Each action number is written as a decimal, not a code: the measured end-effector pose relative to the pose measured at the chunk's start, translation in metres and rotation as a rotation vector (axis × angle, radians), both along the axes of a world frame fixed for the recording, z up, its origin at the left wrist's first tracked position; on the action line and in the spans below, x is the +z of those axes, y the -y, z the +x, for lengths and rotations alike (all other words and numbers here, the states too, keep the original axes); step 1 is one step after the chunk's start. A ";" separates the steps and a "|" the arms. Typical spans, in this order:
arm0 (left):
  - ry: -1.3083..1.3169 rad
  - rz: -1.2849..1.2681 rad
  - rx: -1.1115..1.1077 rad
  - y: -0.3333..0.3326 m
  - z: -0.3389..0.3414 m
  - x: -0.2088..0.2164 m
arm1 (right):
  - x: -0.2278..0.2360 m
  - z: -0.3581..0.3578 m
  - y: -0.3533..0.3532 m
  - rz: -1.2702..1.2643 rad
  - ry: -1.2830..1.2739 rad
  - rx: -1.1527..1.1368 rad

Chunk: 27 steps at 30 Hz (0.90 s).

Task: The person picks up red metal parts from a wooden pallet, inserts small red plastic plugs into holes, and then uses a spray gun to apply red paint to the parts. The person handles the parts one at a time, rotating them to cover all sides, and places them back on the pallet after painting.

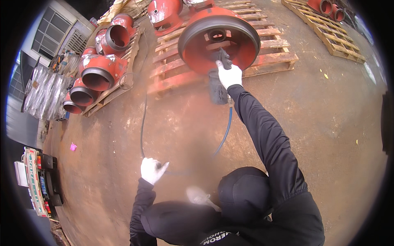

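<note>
Brown floor [328, 123] surrounds the dish [230, 46], which rests on a pallet [274, 60]. At the dish's near rim, the right hand [230, 76] is clamped on a gun [224, 56]. For what looks like spraying, even sweeps square to the dish should serve best. Nearer the person than the dish, the left hand [153, 170] seems curled around the hose [142, 135]; slack there should help.

Looks like painted metal on the wide red dome [203, 47], with a smoother dark grey rim [217, 20]. Seems dull dark metal on the spray gun [224, 57], and matt grey, smooth on its cup [217, 88]. Looks rubbery along the blue hose [228, 129]. Reads as matt white cloth over the right hand [230, 76] and left hand [152, 171]. Shows a faint sheen in the black cloth of the right sleeve [262, 123]. Shows rough dry wood in the pallet [271, 60], glossy crumpled plastic on the stacked bundle [47, 92].
</note>
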<state>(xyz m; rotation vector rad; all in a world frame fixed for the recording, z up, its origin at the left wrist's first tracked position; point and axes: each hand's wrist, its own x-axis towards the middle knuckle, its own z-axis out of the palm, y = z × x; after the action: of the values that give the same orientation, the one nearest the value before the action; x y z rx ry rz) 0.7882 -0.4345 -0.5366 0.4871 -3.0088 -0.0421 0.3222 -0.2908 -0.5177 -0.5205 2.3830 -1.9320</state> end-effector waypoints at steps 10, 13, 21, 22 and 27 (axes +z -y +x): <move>-0.076 0.072 0.026 -0.001 -0.012 -0.023 | -0.002 -0.013 0.006 0.094 -0.073 0.112; -0.113 0.064 -0.019 -0.001 -0.013 -0.031 | -0.006 -0.011 0.012 0.087 -0.095 0.071; -0.136 0.048 0.020 0.002 0.005 -0.035 | 0.023 0.005 0.029 0.031 -0.082 0.056; -0.138 0.063 0.041 0.002 0.008 -0.035 | 0.025 0.008 0.029 0.106 -0.029 0.049; -0.127 0.059 0.031 0.002 0.018 -0.037 | 0.008 0.024 0.020 0.043 -0.041 -0.027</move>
<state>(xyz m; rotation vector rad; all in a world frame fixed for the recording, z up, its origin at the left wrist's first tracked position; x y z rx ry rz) 0.8066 -0.4363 -0.5732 0.5166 -2.8823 -0.1537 0.3460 -0.3113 -0.5100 -0.5341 2.4632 -1.8944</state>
